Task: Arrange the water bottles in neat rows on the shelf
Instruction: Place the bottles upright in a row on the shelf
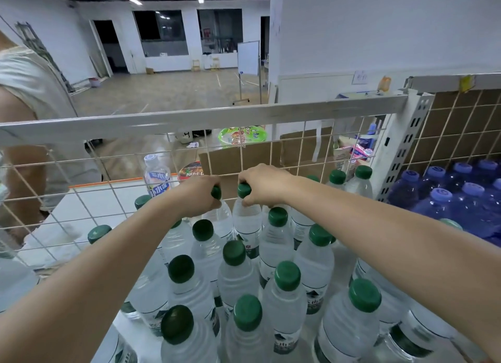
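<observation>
Several clear water bottles with green caps (234, 249) stand upright on the white shelf (344, 257), crowded in loose rows. My left hand (199, 196) grips the cap and neck of one bottle (221, 221) near the wire back. Right beside it, my right hand (264, 183) grips the green cap of a neighbouring bottle (245, 221). Both held bottles stand upright and almost touch. My forearms stretch over the nearer bottles and hide parts of them.
A white wire mesh back panel (113, 197) with a metal top rail (206, 116) closes the shelf behind the bottles. Blue-capped blue bottles (444, 197) fill the section at the right. A person in a light shirt (24, 97) stands at the left. Behind the mesh are cardboard boxes (260, 159).
</observation>
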A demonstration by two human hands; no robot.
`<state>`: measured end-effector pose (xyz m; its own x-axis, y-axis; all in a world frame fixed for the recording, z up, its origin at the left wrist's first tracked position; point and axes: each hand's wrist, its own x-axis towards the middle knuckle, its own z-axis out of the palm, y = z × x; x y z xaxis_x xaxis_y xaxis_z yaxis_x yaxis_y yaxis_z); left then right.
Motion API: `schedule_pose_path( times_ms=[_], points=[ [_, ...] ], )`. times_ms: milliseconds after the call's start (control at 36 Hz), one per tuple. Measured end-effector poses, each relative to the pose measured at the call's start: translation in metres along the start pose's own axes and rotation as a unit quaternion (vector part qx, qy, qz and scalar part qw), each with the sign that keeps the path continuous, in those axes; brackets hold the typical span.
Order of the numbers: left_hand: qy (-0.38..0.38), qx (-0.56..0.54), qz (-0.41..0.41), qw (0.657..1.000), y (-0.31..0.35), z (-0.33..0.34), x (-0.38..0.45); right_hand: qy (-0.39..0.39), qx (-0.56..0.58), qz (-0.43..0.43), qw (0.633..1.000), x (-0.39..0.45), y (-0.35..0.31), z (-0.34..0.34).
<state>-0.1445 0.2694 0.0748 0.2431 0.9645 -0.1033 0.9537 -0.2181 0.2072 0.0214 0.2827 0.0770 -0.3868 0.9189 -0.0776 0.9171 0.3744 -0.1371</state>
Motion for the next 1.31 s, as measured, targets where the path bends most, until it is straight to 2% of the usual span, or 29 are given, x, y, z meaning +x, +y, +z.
schedule_pose_path(
  times_ms=[111, 194, 333, 444, 528, 667, 944, 1111, 1306],
  points=[
    [0.001, 0.005, 0.007, 1.0, -0.002, -0.002, -0.004, 0.007, 0.013, -0.001, 1.0, -0.003, -0.002, -0.003],
    [-0.006, -0.013, -0.011, 1.0, -0.004, -0.009, -0.01, 0.041, -0.025, -0.009, 0.999, -0.004, -0.006, -0.006],
    [0.055, -0.015, -0.035, 0.998, -0.021, -0.038, -0.025, 0.091, -0.027, -0.042, 0.995, -0.006, -0.022, -0.016],
    [0.07, 0.006, -0.056, 0.996, -0.038, -0.051, -0.039, 0.067, 0.07, -0.093, 0.991, -0.011, -0.044, -0.021],
    [0.055, 0.041, -0.08, 0.994, -0.051, -0.051, -0.047, 0.033, 0.096, -0.131, 0.986, -0.01, -0.062, -0.018],
    [-0.001, 0.1, -0.121, 0.988, -0.066, -0.042, -0.057, -0.002, 0.089, -0.164, 0.982, -0.006, -0.087, -0.006],
    [-0.022, 0.068, -0.118, 0.99, -0.085, -0.026, -0.049, -0.017, -0.034, -0.16, 0.986, 0.013, -0.114, 0.011],
    [0.002, 0.059, -0.096, 0.994, -0.091, -0.024, -0.046, -0.019, -0.03, -0.167, 0.985, 0.02, -0.118, 0.013],
    [0.013, 0.044, -0.107, 0.993, -0.103, -0.032, -0.051, 0.004, 0.036, -0.154, 0.987, 0.031, -0.118, 0.004]
  ],
)
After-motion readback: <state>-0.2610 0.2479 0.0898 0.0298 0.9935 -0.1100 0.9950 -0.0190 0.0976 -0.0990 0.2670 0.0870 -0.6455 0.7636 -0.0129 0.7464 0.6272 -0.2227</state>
